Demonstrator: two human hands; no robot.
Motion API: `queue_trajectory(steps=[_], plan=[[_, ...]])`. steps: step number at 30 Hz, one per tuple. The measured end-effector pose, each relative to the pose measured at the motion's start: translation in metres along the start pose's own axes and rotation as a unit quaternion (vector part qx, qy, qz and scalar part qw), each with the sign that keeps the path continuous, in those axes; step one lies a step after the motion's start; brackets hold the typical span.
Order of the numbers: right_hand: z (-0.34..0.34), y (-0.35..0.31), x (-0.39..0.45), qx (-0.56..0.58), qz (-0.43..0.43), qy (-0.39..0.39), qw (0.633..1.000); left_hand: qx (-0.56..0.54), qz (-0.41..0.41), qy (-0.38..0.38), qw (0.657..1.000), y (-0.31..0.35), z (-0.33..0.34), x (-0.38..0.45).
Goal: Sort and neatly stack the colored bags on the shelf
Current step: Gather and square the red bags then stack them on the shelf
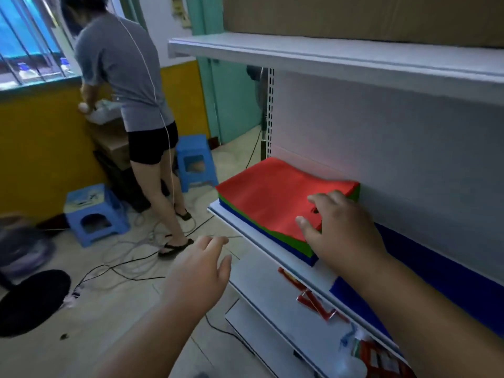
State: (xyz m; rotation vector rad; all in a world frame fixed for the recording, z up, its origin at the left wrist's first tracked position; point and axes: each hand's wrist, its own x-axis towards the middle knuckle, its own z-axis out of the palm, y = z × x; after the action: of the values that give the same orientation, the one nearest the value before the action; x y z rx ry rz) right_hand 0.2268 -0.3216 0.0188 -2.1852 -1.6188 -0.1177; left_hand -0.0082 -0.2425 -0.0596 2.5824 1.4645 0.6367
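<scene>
white metal shelf [246,224] carries one stack of red, green, blue bags [275,197], touched by the spread right hand [342,230]; two blue stools [94,214] are seen.

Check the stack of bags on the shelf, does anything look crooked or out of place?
Slightly. The red bags on top sit skewed over the green bags and blue bags, whose edges stick out unevenly along the front. The red top also looks wavy. The right hand rests on it.
</scene>
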Motion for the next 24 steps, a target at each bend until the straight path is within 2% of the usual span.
queue_trajectory(steps=[3,6,14,17,21,24], plan=[[0.022,-0.015,0.016,-0.030,0.067,0.012,0.997,-0.022,0.043,-0.014,0.999,-0.039,0.017,0.048],[0.035,-0.036,0.025,-0.053,0.155,0.026,0.986,-0.039,0.094,-0.058,0.993,-0.073,0.025,0.096],[0.052,-0.074,0.026,-0.108,0.303,0.018,0.947,-0.067,0.147,-0.124,0.979,-0.118,0.027,0.167],[0.064,-0.072,0.025,-0.146,0.333,-0.012,0.932,-0.090,0.158,-0.115,0.977,-0.121,0.039,0.183],[0.087,-0.064,0.025,-0.195,0.335,-0.049,0.921,-0.081,0.139,-0.148,0.976,-0.115,0.053,0.204],[0.097,-0.060,0.020,-0.182,0.332,0.009,0.926,-0.096,0.135,-0.136,0.977,-0.113,0.055,0.216]])
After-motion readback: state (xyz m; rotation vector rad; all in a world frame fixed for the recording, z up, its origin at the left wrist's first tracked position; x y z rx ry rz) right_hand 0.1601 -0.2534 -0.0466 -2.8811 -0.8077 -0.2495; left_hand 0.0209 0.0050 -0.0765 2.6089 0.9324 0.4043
